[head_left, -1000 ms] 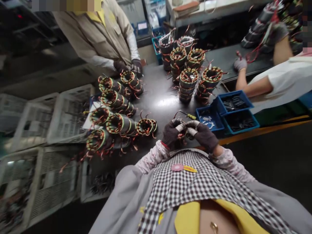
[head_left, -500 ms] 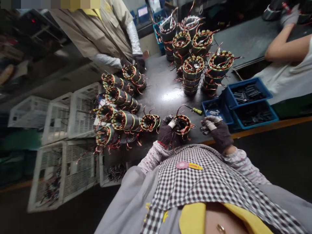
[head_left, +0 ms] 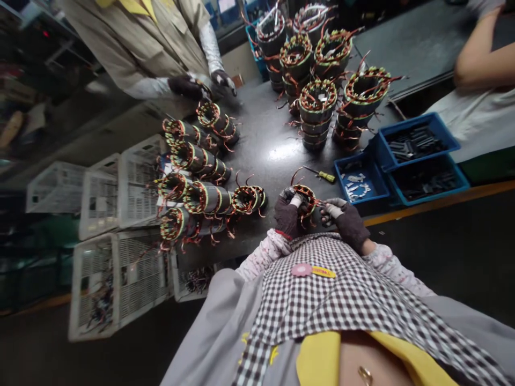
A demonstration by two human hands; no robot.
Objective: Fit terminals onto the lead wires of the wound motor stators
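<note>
A motor stator [head_left: 308, 192], a ring wound with copper and orange wire, stands at the table's front edge before me. My left hand [head_left: 288, 212], in a dark fingerless-style glove, grips its left rim with the fingers reaching inside. On the other side my right hand [head_left: 341, 217], gloved alike, pinches at the lead wires that stick out from the stator; the fingertips are small and partly hidden. Behind the stator lies a screwdriver [head_left: 325, 176] with a yellow handle. To the right, a small blue bin [head_left: 378, 188] holds white pieces.
Stacked stators [head_left: 316, 120] stand at the back right; more stators [head_left: 205, 197] lie in rows at the left. Blue bins [head_left: 458, 187] of dark strips sit at the right. White crates [head_left: 140, 187] are at the left. A co-worker's gloved hands [head_left: 193, 88] are across the table.
My right hand has moved left from beside the blue bin to the stator's right side. My left hand stays on the stator. The co-worker's hands have moved off the stators across the table.
</note>
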